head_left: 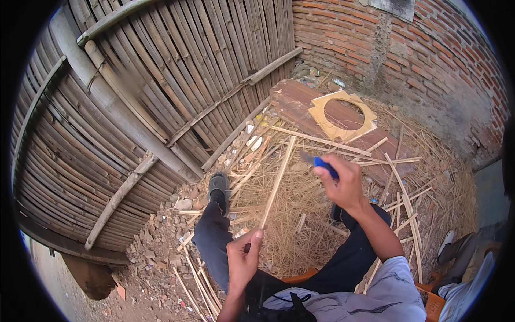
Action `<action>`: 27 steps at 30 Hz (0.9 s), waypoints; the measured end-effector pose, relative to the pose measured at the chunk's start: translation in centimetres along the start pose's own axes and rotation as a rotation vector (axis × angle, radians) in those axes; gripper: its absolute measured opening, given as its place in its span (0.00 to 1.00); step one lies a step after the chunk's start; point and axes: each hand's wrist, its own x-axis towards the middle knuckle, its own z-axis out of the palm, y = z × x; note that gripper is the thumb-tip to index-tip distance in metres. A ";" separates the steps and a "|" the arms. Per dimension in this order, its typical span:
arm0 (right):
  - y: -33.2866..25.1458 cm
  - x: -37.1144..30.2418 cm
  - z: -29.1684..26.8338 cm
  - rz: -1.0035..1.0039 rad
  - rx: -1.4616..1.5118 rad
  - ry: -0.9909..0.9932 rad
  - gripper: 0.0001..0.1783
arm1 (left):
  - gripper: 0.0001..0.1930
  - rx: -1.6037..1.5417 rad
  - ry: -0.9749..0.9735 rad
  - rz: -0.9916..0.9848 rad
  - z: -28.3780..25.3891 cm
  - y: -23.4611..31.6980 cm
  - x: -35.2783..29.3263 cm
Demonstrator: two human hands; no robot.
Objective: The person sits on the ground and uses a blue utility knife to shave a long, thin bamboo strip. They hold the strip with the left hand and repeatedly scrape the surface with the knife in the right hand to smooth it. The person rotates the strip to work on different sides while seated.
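Between my knees, my left hand (244,255) pinches the lower end of a pale bamboo strip (279,181). The strip slants up and away from me, its far end free above the shavings. In my right hand (345,181) is a knife with a blue handle (326,167), held to the right of the strip's far part and apart from it. The knife's short blade points left and looks blurred. My right fingers wrap round the handle, with the thumb along it.
Thin shavings (300,198) heap over the ground between my feet. Cut strips (410,220) lie to the right, more at lower left. Ahead, a brown board (292,99) carries a wooden piece with a round hole (317,110). A bamboo wall (214,64) and brick wall (429,53) enclose the corner. Another person's leg (458,257) is at right.
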 end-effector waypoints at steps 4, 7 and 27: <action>-3.0 -2.4 2.3 -0.207 0.047 -0.179 0.17 | 0.15 0.008 0.021 0.024 0.7 0.3 0.7; -3.9 -3.0 2.7 -0.232 0.069 -0.274 0.17 | 0.16 0.019 0.043 0.084 1.1 0.6 1.0; 2.4 1.5 -1.4 0.168 -0.050 0.077 0.19 | 0.15 0.049 -0.023 0.016 0.4 0.8 -1.3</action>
